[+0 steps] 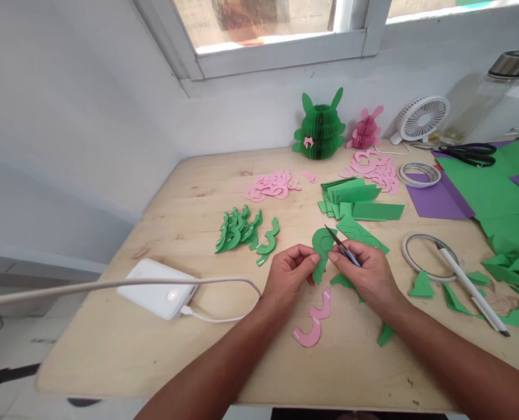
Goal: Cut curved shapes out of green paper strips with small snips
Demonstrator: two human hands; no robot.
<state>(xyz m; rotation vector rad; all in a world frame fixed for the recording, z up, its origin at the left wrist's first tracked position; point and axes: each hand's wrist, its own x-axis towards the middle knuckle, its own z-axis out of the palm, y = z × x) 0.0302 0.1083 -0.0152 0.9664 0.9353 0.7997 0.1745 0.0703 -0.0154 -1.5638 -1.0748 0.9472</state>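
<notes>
My left hand point(291, 269) pinches a green paper piece point(322, 240) with a rounded outline and a drawn line on it. In my right hand point(371, 274) is a pair of scissors point(343, 246), its dark blades pointing up and left beside the paper's right edge. Whether the blades bite into the paper I cannot tell. Below my hands lies a pink wavy paper cutout point(314, 324) with pale strips on it. Just behind my right hand rests a green strip with drawn outlines point(359, 231). Green scraps lie partly under my right hand.
Green wavy cutouts point(235, 230), pink cutouts point(271, 185) and folded green strips point(351, 198) lie behind. A corded white power bank point(154, 286) is left. Right are tape rolls point(419, 174), a white pen point(472, 289), and black scissors point(469, 154). Paper figures point(320, 131) and a fan point(423, 118) stand behind.
</notes>
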